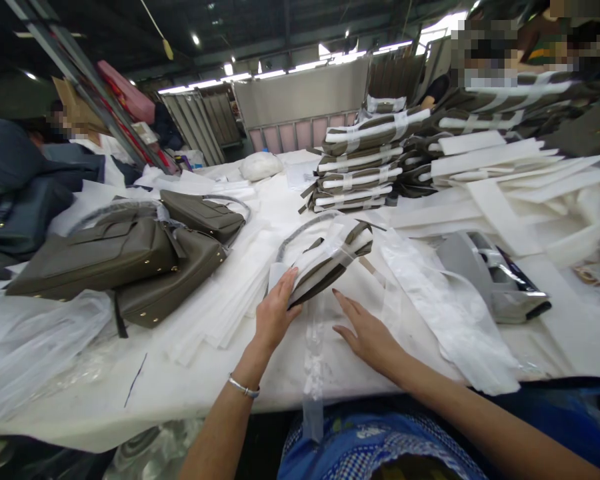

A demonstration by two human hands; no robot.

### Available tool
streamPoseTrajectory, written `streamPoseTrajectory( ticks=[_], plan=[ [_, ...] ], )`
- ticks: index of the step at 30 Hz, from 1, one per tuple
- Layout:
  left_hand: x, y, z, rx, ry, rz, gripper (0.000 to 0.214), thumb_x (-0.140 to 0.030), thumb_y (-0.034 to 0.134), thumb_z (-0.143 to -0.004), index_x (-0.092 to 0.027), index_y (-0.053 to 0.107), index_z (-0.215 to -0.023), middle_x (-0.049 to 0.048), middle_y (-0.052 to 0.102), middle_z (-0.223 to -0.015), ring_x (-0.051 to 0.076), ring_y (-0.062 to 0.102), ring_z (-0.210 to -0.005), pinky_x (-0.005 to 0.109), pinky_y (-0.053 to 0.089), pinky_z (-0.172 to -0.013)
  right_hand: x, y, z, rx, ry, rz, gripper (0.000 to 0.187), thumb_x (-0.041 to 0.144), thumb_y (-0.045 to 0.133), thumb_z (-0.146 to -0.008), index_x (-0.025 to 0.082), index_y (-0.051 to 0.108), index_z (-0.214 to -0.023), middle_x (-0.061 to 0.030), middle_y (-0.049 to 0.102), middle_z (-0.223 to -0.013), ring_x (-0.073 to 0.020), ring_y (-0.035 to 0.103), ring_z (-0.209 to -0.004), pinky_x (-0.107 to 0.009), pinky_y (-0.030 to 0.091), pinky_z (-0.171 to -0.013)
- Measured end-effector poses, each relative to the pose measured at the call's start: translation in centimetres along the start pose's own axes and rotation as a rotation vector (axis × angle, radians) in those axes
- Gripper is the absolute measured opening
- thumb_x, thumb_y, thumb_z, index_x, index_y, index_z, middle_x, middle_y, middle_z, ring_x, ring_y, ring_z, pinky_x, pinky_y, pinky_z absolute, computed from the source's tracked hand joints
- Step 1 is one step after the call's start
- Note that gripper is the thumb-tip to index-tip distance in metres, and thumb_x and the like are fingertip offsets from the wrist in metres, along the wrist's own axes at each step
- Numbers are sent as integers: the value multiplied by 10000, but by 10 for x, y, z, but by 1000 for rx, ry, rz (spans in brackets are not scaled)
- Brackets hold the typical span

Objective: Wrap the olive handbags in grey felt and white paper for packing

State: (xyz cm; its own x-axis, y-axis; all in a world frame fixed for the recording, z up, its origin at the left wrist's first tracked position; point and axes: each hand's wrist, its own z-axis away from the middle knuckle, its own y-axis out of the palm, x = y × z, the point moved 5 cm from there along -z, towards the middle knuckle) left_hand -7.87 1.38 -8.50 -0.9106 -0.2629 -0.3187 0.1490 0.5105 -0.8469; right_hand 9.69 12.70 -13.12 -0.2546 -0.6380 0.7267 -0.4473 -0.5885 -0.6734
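A folded olive bag piece [317,287] with white padding and clear tape lies on the table in front of me. A plastic-wrapped handle [300,230] arches behind it. My left hand [275,312] grips the bundle's near left end, fingers over the top and thumb below. Just to the right of the bundle, my right hand [373,340] is open, its fingers apart and holding nothing. Between my hands a strip of clear tape [313,373] runs from under the bundle over the table's front edge.
Finished-looking olive handbags [100,250] lie at left, beside dark blue bags [15,180]. Similar taped bundles [363,160] are stacked behind. White foam strips [485,160] pile up at right, near a grey tape dispenser [490,277]. White sheets [445,313] cover the table [270,387].
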Motion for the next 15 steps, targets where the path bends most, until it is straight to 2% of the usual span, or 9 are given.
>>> streamPoseTrajectory(
  ticks=[2,3,5,9,12,15],
  plan=[
    [-2,3,0,7,19,-15,912,-74,675,-795,-325,211,-1540,23,415,-1544,203,488,-1348,283,554,-950,8,6,3,-45,-157,215,628,390,555,-935,222,370,-1511,-155,402,-1529,-316,373,-1410,-550,334,-1152],
    [-3,5,0,8,32,-22,902,-75,667,-802,-325,213,-1540,27,417,-1543,204,491,-1345,287,555,-950,9,13,2,-8,-194,274,644,435,565,-930,195,391,-1501,-164,359,-1556,-325,293,-1453,-560,297,-1171],
    [-6,6,0,5,70,-38,872,-77,654,-819,-320,226,-1538,37,428,-1535,205,500,-1338,301,539,-984,9,29,-4,104,-245,327,700,507,579,-913,160,402,-1494,-179,333,-1568,-336,239,-1475,-576,254,-1182],
    [-16,3,5,-20,215,-131,818,-89,648,-846,-303,260,-1534,57,453,-1516,220,502,-1337,336,506,-1051,11,43,-21,220,-388,304,633,473,554,-937,185,428,-1486,-147,415,-1529,-310,304,-1452,-551,222,-1203],
    [-28,-3,17,-91,391,-211,715,-134,609,-900,-297,299,-1524,71,454,-1513,246,469,-1365,385,478,-1092,5,41,-21,237,-352,282,535,331,557,-931,212,490,-1449,-129,480,-1485,-310,424,-1384,-512,307,-1179],
    [-35,-1,33,-128,514,-272,614,-157,559,-942,-330,358,-1496,63,441,-1521,265,426,-1393,423,467,-1100,7,37,2,258,-350,268,443,231,485,-948,217,568,-1383,-128,576,-1394,-294,545,-1282,-467,420,-1109]
  ],
)
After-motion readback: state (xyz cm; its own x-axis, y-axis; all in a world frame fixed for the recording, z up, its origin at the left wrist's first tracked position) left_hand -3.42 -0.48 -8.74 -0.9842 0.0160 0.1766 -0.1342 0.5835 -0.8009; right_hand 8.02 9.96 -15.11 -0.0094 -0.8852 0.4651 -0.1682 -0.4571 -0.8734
